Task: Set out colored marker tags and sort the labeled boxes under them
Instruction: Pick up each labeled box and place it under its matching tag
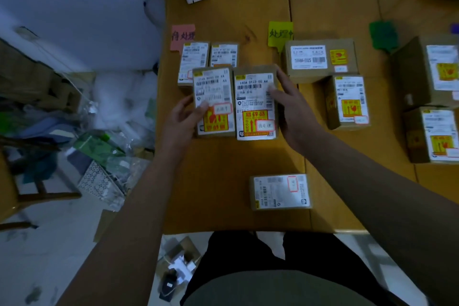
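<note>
Box (280, 191), seemingly last unsorted: near body-side edge of surface (223, 169), long axis crosswise, behind both hands, just inside R forearm, so R nearer. L hand (182, 117) grips left box (213, 97), R hand (293, 109) grips right box (255, 104), both under pink tag (183, 36).

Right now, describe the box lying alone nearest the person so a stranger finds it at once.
Start at the wooden table and its near edge. Just in from that edge, right of centre, lies the lone box, well short of the groups sorted farther back. It stands clear of every other box, and its label runs sideways with no large yellow-and-red sticker.
</note>
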Tool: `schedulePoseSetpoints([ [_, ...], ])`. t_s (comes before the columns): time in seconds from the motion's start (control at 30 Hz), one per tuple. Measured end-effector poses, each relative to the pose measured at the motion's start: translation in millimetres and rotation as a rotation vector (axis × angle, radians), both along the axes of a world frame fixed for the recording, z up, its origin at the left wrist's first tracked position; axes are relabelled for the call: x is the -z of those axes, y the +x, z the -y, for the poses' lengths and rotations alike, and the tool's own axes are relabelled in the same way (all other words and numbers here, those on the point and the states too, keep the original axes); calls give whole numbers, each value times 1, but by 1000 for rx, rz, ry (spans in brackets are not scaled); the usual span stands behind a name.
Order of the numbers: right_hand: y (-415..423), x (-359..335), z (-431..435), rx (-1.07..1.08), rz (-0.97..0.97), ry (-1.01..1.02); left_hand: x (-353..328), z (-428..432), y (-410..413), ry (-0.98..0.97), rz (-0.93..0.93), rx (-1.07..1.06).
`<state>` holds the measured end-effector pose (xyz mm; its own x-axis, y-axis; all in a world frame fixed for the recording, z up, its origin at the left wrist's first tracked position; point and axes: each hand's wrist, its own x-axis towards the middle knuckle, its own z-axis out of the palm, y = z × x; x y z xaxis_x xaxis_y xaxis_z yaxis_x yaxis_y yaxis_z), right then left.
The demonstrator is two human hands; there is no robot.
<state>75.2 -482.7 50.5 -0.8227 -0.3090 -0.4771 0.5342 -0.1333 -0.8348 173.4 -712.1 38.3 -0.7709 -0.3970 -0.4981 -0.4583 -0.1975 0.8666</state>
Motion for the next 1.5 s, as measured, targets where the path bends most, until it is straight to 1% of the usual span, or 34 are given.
schedulePoseSetpoints([
  [0.13, -13, -27, -44, 39, -33, -116, -36, -41, -18, 5, -114, 24],
  [0.27, -21, -51, -96, 43, -60, -165, -59, -89, -24, 16, -144, 45],
  [0.37, -21, -61, -135, 58, -74, -167, -65, -128, -22, 10, -144, 50],
  [0.5, -12, -61, -184, 73, -35, -117, -62, -176, -14, 14, -122, 88],
  [0.7, -4, -53, -234, 89, 30, -94, -61, -221, -9, 6, -136, 153],
  [0.9, -4, -53, -251, 97, 30, -108, -67, -240, -9, -14, -139, 135],
  [1.2, 4, -51, -264, 120, 49, -116, -61, -254, -4, 11, -102, 140],
  [1.33, 7, -48, -258, 102, 48, -117, -66, -249, 0, 13, -106, 129],
  [1.5, 11, -46, -231, 80, 50, -117, -69, -225, 11, 22, -96, 81],
])
